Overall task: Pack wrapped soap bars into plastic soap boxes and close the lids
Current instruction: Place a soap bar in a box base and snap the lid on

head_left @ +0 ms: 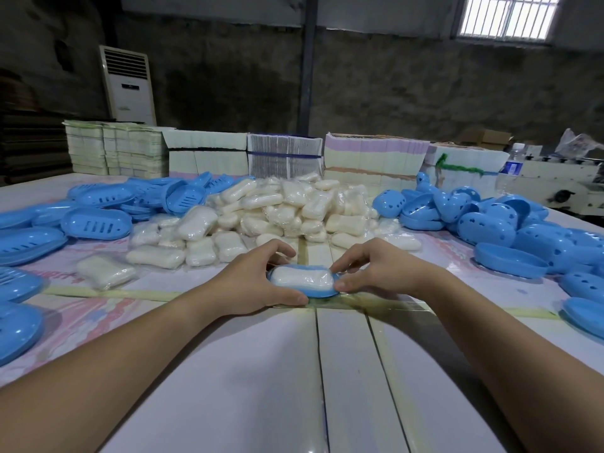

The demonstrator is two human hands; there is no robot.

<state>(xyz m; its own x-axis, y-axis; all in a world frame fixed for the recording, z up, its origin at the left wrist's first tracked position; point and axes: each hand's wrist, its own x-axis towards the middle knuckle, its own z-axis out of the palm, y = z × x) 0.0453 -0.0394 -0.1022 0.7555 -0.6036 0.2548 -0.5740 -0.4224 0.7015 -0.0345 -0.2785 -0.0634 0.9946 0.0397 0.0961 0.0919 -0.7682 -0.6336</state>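
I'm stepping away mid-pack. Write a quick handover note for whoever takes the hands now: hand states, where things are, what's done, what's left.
Left hand and right hand both hold the blue box base on the table, one at each end.
A wrapped soap bar already sits in the base.
No lid on yet.
Soap pile lies straight ahead; blue box parts are heaped left and right.
Next: fetch a lid, close it, repeat.

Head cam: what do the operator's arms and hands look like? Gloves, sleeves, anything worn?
Both forearms come in bare from the bottom corners, with no sleeve in view. The left hand and right hand have no gloves. No watch, ring, wristband or marking shows. Fingers bare; nails short.
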